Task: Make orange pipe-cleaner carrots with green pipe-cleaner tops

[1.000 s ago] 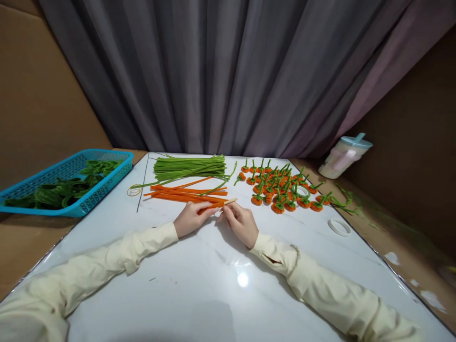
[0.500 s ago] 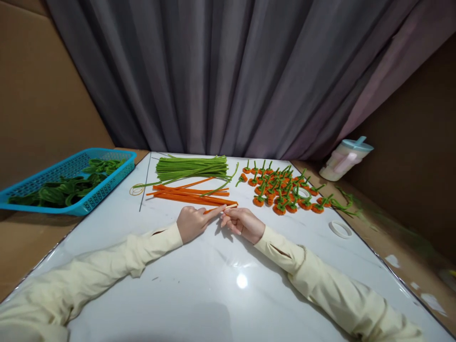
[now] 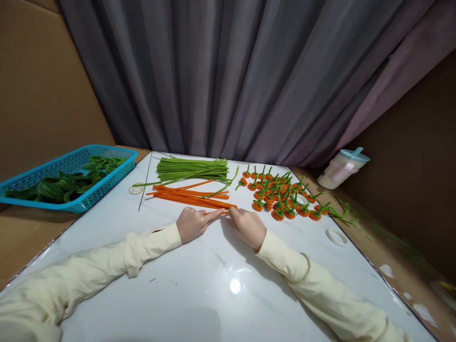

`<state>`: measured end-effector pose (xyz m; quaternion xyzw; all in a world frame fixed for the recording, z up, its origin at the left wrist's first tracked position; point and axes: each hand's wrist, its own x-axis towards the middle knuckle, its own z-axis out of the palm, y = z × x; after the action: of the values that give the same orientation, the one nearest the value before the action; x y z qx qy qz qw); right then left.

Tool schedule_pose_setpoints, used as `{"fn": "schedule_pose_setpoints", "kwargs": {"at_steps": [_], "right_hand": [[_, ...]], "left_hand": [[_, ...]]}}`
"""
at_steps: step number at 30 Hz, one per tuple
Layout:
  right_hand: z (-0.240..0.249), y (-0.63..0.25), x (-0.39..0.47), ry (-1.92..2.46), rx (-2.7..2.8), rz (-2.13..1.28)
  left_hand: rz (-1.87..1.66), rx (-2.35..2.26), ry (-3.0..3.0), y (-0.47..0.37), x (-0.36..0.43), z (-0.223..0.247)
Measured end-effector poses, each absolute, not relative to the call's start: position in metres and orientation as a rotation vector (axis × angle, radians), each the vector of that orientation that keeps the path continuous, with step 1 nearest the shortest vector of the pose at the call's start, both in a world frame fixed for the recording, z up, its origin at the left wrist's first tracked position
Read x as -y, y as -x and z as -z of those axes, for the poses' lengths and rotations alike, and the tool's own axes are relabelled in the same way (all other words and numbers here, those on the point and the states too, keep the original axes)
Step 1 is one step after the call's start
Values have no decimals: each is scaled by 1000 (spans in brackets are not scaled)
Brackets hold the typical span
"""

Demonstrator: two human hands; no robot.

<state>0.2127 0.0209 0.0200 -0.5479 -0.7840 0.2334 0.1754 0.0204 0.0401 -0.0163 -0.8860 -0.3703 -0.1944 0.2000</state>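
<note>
My left hand (image 3: pixel 193 224) is closed around an orange stem, its index finger stretched toward the right. Fingertips of my right hand (image 3: pixel 248 227) pinch at the same spot, on the end of the orange stem (image 3: pixel 225 212) by my left fingertip. The rest of the stem is mostly hidden by my fingers. Just beyond both hands lie loose orange stems (image 3: pixel 185 195) on the white table (image 3: pixel 171 294). Behind those is a thick bundle of green stems (image 3: pixel 192 168). Several small orange pumpkin shapes with green stalks (image 3: pixel 278 213) stand to the right.
A blue basket (image 3: pixel 81 206) with green fuzzy pieces is at the left. At the right are a lidded cup (image 3: pixel 340 168), a white tape roll (image 3: pixel 337 237) and green scraps (image 3: pixel 342 213). A second ring (image 3: pixel 301 199) lies among the pumpkins. Grey curtains (image 3: pixel 213 76) hang behind.
My right hand has turned over, with its back now upward and its fingers closer to my left fingertip. The pale stick-like piece between the hands is now largely covered. The view has shifted slightly.
</note>
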Motion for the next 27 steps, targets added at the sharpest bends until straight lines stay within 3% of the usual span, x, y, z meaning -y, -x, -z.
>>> {"fn": "schedule_pose_setpoints", "kwargs": {"at_steps": [5,10,13,20,27], "right_hand": [[-5,-218,-26,1194,2640,270],[1,-227,-35,837,2574,418],[-6,-229,-37,766,2540,83],[-13,-235,-47,941,2253,-1367],[-15,-236,-46,937,2054,-1880]], "left_hand": [[621,929,2546,-18,-43,18],[733,748,2590,-16,-45,18],[797,685,2589,-16,-45,16],[824,474,2561,-17,-41,9],[884,339,2543,-13,-42,11]]}}
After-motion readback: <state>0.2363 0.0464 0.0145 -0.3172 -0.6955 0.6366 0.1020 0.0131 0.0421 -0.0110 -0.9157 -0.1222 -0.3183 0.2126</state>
